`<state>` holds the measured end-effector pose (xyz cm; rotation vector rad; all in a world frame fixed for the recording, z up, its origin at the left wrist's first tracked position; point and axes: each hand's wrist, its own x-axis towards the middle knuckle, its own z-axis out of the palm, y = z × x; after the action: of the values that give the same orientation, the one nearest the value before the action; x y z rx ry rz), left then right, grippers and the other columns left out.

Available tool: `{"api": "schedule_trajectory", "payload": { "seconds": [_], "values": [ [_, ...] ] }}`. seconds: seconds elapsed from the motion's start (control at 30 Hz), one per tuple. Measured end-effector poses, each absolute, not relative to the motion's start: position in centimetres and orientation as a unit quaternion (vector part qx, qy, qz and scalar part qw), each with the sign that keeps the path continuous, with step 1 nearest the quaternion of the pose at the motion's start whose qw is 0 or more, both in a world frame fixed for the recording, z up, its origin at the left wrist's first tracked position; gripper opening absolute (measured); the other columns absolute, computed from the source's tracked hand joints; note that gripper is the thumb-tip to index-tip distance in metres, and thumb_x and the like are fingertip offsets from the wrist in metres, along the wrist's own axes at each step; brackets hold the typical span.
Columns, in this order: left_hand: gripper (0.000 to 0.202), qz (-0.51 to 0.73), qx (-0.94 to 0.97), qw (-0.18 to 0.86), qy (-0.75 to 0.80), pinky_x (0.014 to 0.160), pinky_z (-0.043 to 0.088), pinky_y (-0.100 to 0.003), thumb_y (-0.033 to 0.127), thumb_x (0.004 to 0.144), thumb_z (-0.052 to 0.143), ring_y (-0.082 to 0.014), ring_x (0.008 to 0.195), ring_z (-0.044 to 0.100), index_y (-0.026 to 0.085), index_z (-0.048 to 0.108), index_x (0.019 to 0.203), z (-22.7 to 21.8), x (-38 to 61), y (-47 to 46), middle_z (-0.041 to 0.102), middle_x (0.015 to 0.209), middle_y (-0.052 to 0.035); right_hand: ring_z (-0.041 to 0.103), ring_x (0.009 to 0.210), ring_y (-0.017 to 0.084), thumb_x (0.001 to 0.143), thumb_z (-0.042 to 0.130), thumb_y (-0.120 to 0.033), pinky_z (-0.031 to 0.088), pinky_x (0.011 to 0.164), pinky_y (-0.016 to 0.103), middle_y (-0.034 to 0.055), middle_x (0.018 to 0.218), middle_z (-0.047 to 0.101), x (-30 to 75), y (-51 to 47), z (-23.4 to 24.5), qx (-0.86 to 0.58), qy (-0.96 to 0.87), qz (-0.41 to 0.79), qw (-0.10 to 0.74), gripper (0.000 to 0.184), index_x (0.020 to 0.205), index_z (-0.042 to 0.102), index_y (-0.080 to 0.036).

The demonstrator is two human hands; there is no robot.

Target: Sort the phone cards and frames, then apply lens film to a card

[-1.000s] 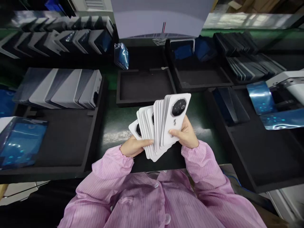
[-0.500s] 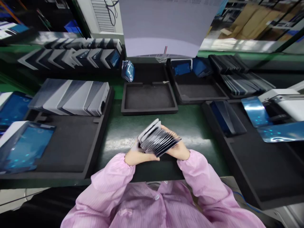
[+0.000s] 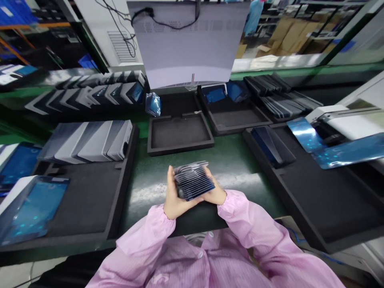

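Observation:
Both my hands hold a stack of thin phone back covers (image 3: 193, 182) over the green bench, just in front of my chest. The stack lies nearly flat, its dark edges fanned toward me. My left hand (image 3: 174, 196) grips its left side with the thumb up along the edge. Gripping the right side from below is my right hand (image 3: 214, 195). Both sleeves are pink.
An empty black foam tray (image 3: 180, 134) lies just beyond the hands. A large tray (image 3: 87, 192) at left carries a row of grey-white covers (image 3: 90, 140) and blue-filmed parts (image 3: 33, 204). Another large black tray (image 3: 318, 192) lies right, with a white machine (image 3: 345, 124) behind.
The fanned stack, held upright with white backs and camera rings showing, was tipped down flat and squared together. My view has lifted, showing more of the back of the bench.

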<state>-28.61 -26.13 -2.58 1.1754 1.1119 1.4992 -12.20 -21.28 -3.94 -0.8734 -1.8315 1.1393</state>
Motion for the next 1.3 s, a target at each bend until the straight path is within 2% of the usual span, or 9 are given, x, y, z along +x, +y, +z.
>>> {"api": "schedule_trajectory", "payload": {
  "seconds": [0.1, 0.27, 0.33, 0.43, 0.57, 0.8, 1.0, 1.13, 1.3],
  "values": [
    [0.131, 0.573, 0.511, 0.478, 0.426, 0.118, 0.019, -0.043, 0.027, 0.051, 0.091, -0.0299, 0.145, 0.025, 0.028, 0.004, 0.150, -2.1, -27.9, -26.0, 0.024, 0.155, -0.0174, 0.040, 0.136, 0.032, 0.068, 0.078, -0.049, 0.030, 0.115, 0.052, 0.0154, 0.145, 0.039, -12.6, -21.4, -3.7, -0.306, -0.727, 0.425, 0.444, 0.100, 0.146, 0.020, -0.023],
    [0.106, 0.587, 0.435, 0.516, 0.446, 0.115, 0.028, -0.039, 0.035, 0.063, 0.084, -0.0260, 0.136, 0.041, 0.031, 0.019, 0.146, -1.6, -27.4, -25.5, 0.037, 0.149, -0.0123, 0.037, 0.138, 0.031, 0.056, 0.085, -0.050, 0.027, 0.118, 0.048, 0.0161, 0.151, 0.030, -13.5, -21.6, -4.5, -0.334, -0.710, 0.426, 0.451, 0.125, 0.149, 0.006, -0.027],
    [0.100, 0.607, 0.433, 0.484, 0.458, 0.114, 0.029, -0.038, 0.032, 0.053, 0.089, -0.0269, 0.134, 0.044, 0.029, 0.037, 0.138, -2.0, -27.5, -25.2, 0.047, 0.142, -0.0091, 0.038, 0.137, 0.032, 0.056, 0.086, -0.046, 0.029, 0.117, 0.047, 0.0174, 0.149, 0.033, -13.7, -21.5, -4.4, -0.347, -0.708, 0.421, 0.449, 0.121, 0.148, 0.010, -0.024],
    [0.086, 0.635, 0.405, 0.464, 0.466, 0.108, 0.037, -0.036, 0.031, 0.039, 0.094, -0.0280, 0.121, 0.055, 0.026, 0.058, 0.117, -2.5, -27.8, -24.5, 0.063, 0.120, -0.0049, 0.052, 0.124, 0.031, 0.066, 0.079, -0.041, 0.041, 0.106, 0.048, 0.0171, 0.134, 0.050, -13.8, -21.5, -3.3, -0.380, -0.704, 0.425, 0.424, 0.090, 0.138, 0.030, -0.020],
    [0.061, 0.632, 0.341, 0.525, 0.457, 0.094, 0.048, -0.036, 0.059, 0.046, 0.084, -0.0302, 0.105, 0.063, 0.018, 0.068, 0.087, -2.1, -28.1, -23.5, 0.071, 0.087, -0.0064, 0.065, 0.099, 0.032, 0.067, 0.077, -0.042, 0.053, 0.082, 0.046, 0.0123, 0.107, 0.065, -13.6, -22.2, -1.2, -0.471, -0.684, 0.439, 0.341, 0.066, 0.120, 0.044, -0.020],
    [0.059, 0.575, 0.192, 0.674, 0.423, 0.095, 0.050, -0.035, 0.071, 0.073, 0.059, -0.0246, 0.111, 0.063, 0.025, 0.063, 0.110, -1.6, -28.2, -22.9, 0.073, 0.107, -0.0047, 0.054, 0.121, 0.032, 0.070, 0.076, -0.038, 0.046, 0.100, 0.048, 0.0123, 0.132, 0.054, -12.8, -22.7, 0.4, -0.337, -0.728, 0.479, 0.356, 0.078, 0.136, 0.038, -0.022],
    [0.066, 0.490, 0.121, 0.761, 0.408, 0.092, 0.053, -0.040, 0.081, 0.068, 0.053, -0.0281, 0.105, 0.066, 0.021, 0.068, 0.092, -1.3, -29.3, -22.5, 0.075, 0.088, -0.0064, 0.064, 0.083, 0.017, 0.078, 0.070, -0.047, 0.059, 0.063, 0.030, 0.0066, 0.112, 0.056, -12.5, -22.2, -0.5, -0.298, -0.578, 0.683, 0.333, 0.074, 0.140, 0.034, -0.028],
    [0.063, 0.511, 0.085, 0.756, 0.401, 0.089, 0.055, -0.036, 0.078, 0.070, 0.054, -0.0232, 0.087, 0.070, 0.019, 0.069, 0.084, -1.1, -29.7, -22.2, 0.073, 0.072, -0.0032, 0.064, 0.074, 0.011, 0.074, 0.076, -0.038, 0.061, 0.062, 0.026, 0.0006, 0.102, 0.054, -12.4, -22.0, -0.4, -0.295, -0.455, 0.791, 0.285, 0.071, 0.133, 0.038, -0.029],
    [0.056, 0.535, 0.102, 0.733, 0.407, 0.093, 0.053, -0.034, 0.072, 0.076, 0.054, -0.0212, 0.093, 0.069, 0.021, 0.069, 0.093, -0.9, -30.0, -22.2, 0.075, 0.086, -0.0015, 0.066, 0.084, 0.014, 0.077, 0.073, -0.029, 0.062, 0.066, 0.028, 0.0018, 0.105, 0.059, -12.6, -22.0, 0.1, -0.248, -0.347, 0.869, 0.253, 0.065, 0.133, 0.039, -0.029]
  ]
}}
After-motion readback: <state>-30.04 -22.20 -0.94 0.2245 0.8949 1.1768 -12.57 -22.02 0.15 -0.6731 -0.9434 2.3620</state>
